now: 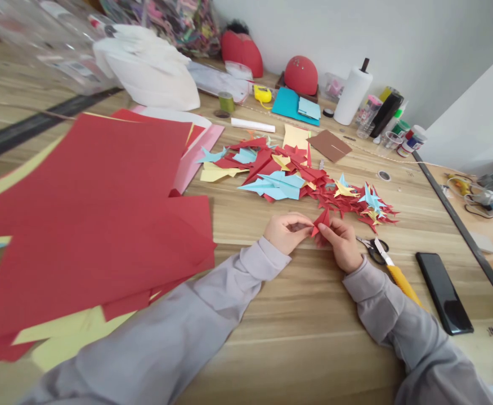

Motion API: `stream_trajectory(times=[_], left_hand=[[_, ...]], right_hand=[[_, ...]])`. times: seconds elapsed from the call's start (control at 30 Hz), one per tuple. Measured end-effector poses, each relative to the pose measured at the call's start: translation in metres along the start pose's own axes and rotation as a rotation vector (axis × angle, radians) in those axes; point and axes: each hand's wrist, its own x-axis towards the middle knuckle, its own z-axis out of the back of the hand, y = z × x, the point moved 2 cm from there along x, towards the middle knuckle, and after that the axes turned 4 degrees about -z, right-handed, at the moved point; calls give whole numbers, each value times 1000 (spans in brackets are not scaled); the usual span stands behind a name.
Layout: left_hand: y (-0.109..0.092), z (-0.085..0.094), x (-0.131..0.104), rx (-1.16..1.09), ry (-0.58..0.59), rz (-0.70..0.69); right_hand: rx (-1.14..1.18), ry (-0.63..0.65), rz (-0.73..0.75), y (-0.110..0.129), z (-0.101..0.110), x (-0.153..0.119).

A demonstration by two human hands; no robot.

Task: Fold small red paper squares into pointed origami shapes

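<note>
A small folded red paper piece [323, 218] with pointed tips is held up between my two hands, just above the wooden table [297, 332]. My left hand [286, 232] pinches its left edge between thumb and fingertips. From the other side, my right hand [343, 242] grips it with the thumb on its face; the fingers behind are partly hidden. Right beyond my hands spreads a pile of folded paper planes and stars, mostly red, with a light blue plane [278, 184] in front and a yellow folded piece [345, 189] farther right.
Large red sheets [115, 185] cover the left side. Near my right wrist lie scissors [375, 247], a yellow utility knife [402, 284] and a black phone [444, 292]. Toward the wall stand a white bottle [353, 95], a tape measure [262, 94] and red pincushions [300, 75].
</note>
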Motion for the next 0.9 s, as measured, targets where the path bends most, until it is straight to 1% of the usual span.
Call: stream_trajectory(times=[0.1, 0.13, 0.2, 0.37, 0.47, 0.67, 0.8, 0.9], left_hand=[[4, -1, 2, -158, -31, 197], [5, -2, 3, -210, -37, 239], [5, -1, 5, -273, -51, 277], [4, 0, 7, -318, -39, 316], [4, 1, 7, -341, -51, 336], [5, 1, 9, -324, -34, 365], [6, 1, 9, -323, -9, 356], [6, 2, 9, -301, 3, 301]], right_hand=[[-4, 29, 0, 2, -1, -1], [-6, 38, 0, 3, -2, -2], [-24, 43, 5, 5, -3, -2], [-80, 21, 11, 6, -4, -1], [-78, 6, 1, 4, -3, 0], [-60, -17, -47, 2, -2, 0], [-73, -19, -46, 3, -2, 1], [-98, -20, -45, 3, -2, 1]])
